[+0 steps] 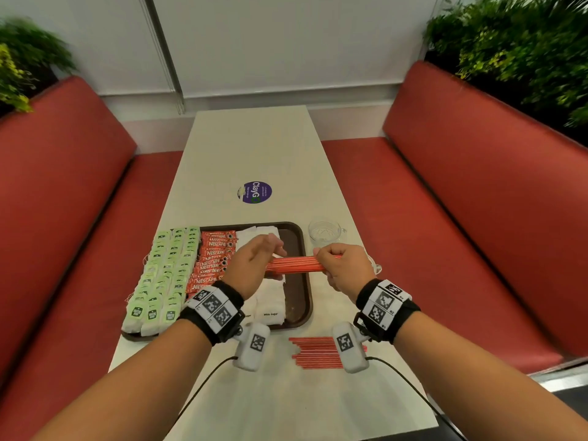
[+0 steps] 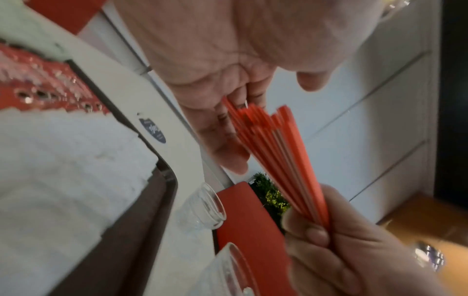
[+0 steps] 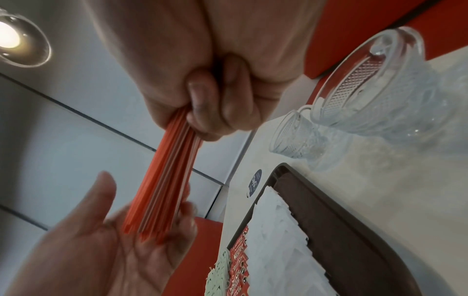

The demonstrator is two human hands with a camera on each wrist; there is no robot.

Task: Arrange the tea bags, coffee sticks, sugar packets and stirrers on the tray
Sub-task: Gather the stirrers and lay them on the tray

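A person's right hand is gripping one end of a bundle of red stirrers, fingers curled tightly round it, holding it level above the brown tray. The left hand is lying flat-palmed against the other end of the bundle, its fingers straight and relaxed rather than wrapped round the sticks. On the tray, green tea bags are sitting in rows at the left, red coffee sticks beside them, and white sugar packets further right. A second pile of stirrers is lying on the white table just in front of the tray, and a clear glass cup is standing beside the tray's far right corner
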